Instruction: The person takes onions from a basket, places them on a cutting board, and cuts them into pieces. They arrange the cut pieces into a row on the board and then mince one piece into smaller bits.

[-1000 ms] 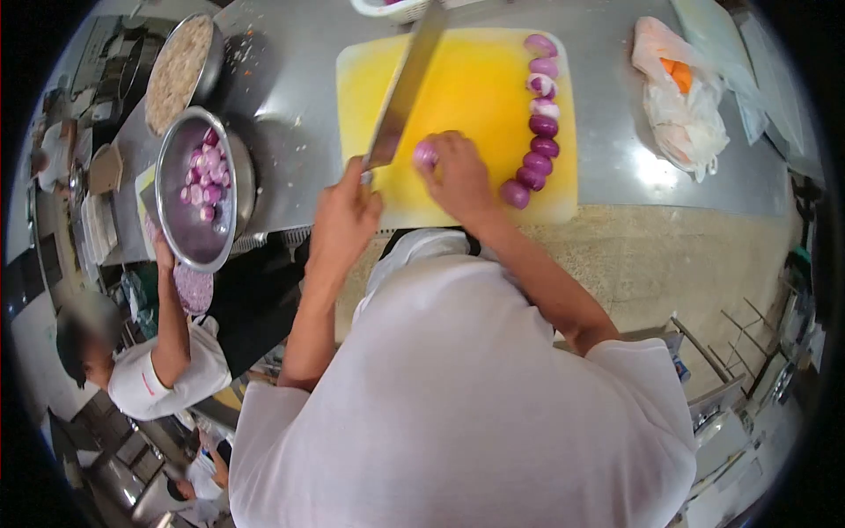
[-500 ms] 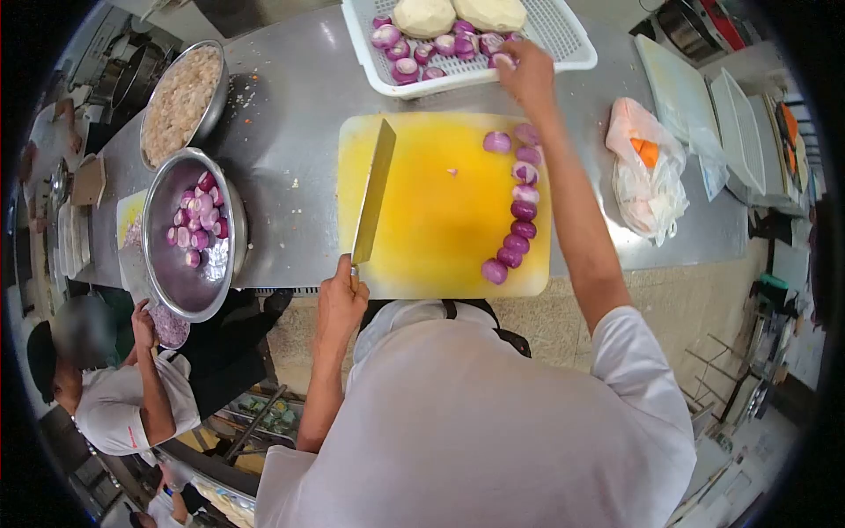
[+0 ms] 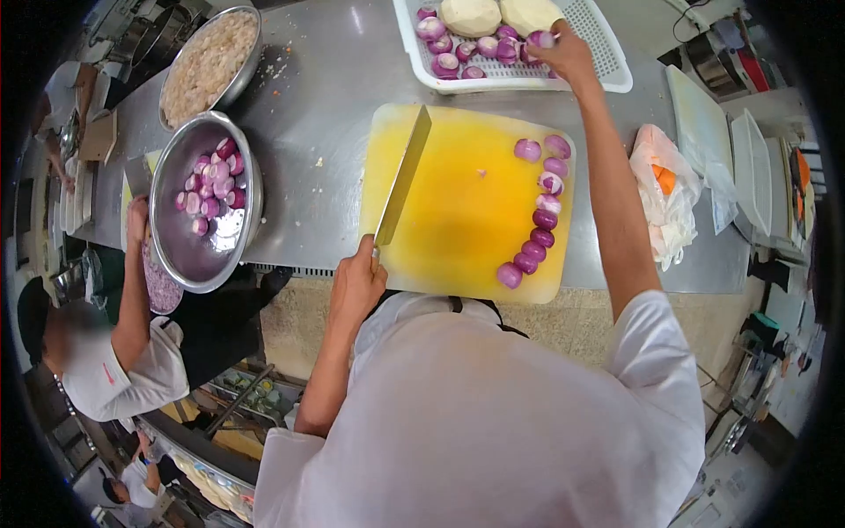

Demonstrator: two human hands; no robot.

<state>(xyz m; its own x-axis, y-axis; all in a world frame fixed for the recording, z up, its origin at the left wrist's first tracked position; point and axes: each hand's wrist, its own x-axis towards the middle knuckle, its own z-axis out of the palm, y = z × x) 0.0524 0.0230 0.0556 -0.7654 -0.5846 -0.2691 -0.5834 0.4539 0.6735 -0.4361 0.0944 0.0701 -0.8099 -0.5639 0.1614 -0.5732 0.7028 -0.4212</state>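
My left hand (image 3: 356,280) is closed around the handle of a wide-bladed knife (image 3: 405,176), whose blade lies over the left part of the yellow cutting board (image 3: 458,255). At the white basket (image 3: 422,66), my right hand (image 3: 570,55) pinches a purple onion (image 3: 540,40) above the basket's right half. Two large pale peeled vegetables (image 3: 471,16) and several purple onions (image 3: 445,64) lie in that basket. Along the board's right side runs a curved row of several peeled purple onions (image 3: 542,238), with one more (image 3: 527,150) beside its far end.
A steel bowl of purple onions (image 3: 251,207) stands left of the board, with a bowl of pale chopped food (image 3: 211,66) behind it. A plastic bag (image 3: 664,198) lies at the right. At the left, a co-worker (image 3: 123,361) reaches beside the onion bowl.
The whole view has shifted, with the board and basket now further right. My right hand has lifted an onion above the basket. The co-worker's arm has moved up beside the steel bowl.
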